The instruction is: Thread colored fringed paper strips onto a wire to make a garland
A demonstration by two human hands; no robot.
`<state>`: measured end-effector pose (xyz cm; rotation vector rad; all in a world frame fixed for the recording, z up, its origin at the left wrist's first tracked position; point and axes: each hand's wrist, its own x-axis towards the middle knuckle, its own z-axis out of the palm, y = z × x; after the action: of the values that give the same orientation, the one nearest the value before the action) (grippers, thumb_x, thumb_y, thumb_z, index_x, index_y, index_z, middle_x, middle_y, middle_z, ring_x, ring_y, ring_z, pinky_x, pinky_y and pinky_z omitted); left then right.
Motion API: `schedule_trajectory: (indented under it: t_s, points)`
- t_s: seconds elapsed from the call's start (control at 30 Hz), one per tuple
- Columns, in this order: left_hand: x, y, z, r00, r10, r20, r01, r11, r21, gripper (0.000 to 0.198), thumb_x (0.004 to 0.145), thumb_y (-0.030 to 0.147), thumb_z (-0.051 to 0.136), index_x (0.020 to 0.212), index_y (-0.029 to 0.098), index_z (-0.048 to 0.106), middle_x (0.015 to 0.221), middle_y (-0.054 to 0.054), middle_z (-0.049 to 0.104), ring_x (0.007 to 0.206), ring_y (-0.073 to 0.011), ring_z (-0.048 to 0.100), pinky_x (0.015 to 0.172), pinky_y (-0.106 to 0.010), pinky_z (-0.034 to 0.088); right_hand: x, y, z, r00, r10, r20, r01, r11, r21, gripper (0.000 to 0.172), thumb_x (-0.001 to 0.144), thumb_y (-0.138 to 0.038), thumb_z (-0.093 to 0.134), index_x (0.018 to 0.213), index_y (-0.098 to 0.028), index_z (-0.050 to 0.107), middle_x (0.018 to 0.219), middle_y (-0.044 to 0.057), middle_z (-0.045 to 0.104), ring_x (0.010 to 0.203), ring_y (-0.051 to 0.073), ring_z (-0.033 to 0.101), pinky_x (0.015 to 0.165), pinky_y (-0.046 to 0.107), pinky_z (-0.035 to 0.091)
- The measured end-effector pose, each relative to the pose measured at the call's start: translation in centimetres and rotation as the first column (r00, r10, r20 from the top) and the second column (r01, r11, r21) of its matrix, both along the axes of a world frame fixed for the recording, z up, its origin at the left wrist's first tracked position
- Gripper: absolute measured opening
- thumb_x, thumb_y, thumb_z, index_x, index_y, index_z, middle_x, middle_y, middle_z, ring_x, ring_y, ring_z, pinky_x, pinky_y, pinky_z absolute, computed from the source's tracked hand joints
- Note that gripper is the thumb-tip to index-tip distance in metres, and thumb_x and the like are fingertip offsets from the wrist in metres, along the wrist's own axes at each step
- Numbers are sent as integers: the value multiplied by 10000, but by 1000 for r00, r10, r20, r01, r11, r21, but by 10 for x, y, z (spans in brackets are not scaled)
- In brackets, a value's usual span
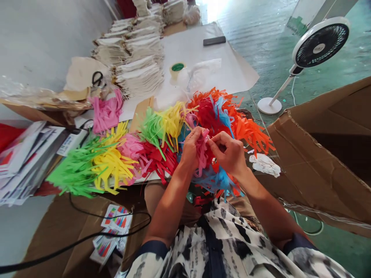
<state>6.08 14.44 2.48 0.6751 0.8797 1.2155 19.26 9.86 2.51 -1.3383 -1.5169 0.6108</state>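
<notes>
Pink paper fringe sits gathered between our two hands, above a heaped mass of cut strips on the tabletop. At far left lie glossy printed leaflets. Next come feathery bunches of green fringe and yellow fringe, then red fringe, all slit into thin, flat ribbons. Our left hand curls around the pink strips, its fingers clenched on them, the forearm rising from a patterned sleeve. Our right hand comes in from the other side, wrist bent, its fingers pinching the same bundle. Further right spread orange fringe, crumpled white paper, a torn corrugated cardboard flap and a white standing fan.
</notes>
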Motion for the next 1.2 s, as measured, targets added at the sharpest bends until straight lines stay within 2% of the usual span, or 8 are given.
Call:
schedule_trajectory:
  t_s: [0.23,0.33,0.53,0.77,0.9,1.03,1.1,1.2]
  points:
    - [1,-4,-11,986,-6,-164,29,989,142,435,877,551,820,780,209,568,783,33,544,667,-92,507,612,-208,443,2,1,-3,1000,-5,-15,5,1000,8,230,1005,-399,655,848,-231,643,675,-24,679,532,111,534,567,267,410]
    - [1,-8,-11,966,7,-257,40,983,177,444,927,587,776,797,213,575,791,30,531,691,-101,508,647,-210,458,4,-1,-6,1000,-16,-21,16,1000,3,220,1017,-409,657,897,-225,677,739,-7,726,574,120,587,583,270,431]
    - [-2,-15,-4,929,-48,-368,151,955,256,399,1000,581,683,848,220,607,782,26,531,683,-114,475,649,-232,422,8,-3,-11,999,-32,-40,32,999,6,224,1014,-437,671,943,-229,713,714,-12,715,560,125,571,559,272,418]
    - [-2,-17,-1,856,-11,-517,234,900,369,362,1033,509,661,835,209,629,863,-5,564,815,-146,516,770,-266,430,8,-1,-14,990,-108,-93,108,994,-2,281,1004,-496,674,929,-226,691,721,-1,713,578,139,592,577,285,436]
    - [-2,-14,-2,895,-104,-433,252,920,300,401,1006,539,674,794,205,608,826,4,536,771,-136,494,738,-256,431,5,1,-13,983,-177,-53,178,984,4,341,998,-548,670,874,-230,668,726,15,726,587,151,614,593,297,442]
    - [-4,-16,-1,934,-216,-286,289,926,244,283,919,440,788,877,204,639,861,20,565,770,-113,518,732,-226,445,4,4,-11,968,-251,26,250,968,32,315,993,-509,671,846,-232,649,669,3,709,556,150,609,586,295,412]
    - [-5,-17,0,942,-242,-231,295,928,228,265,875,386,838,914,201,652,878,24,589,761,-100,541,724,-215,456,4,5,-10,966,-255,32,254,967,37,311,992,-502,673,841,-231,645,665,5,710,561,153,616,584,295,403]
    - [-5,-16,1,960,-243,-142,262,955,138,285,884,416,839,921,205,651,814,36,606,663,-77,535,663,-204,456,6,4,-9,975,-220,-28,221,975,16,327,999,-523,666,858,-228,654,676,5,711,555,144,602,573,291,407]
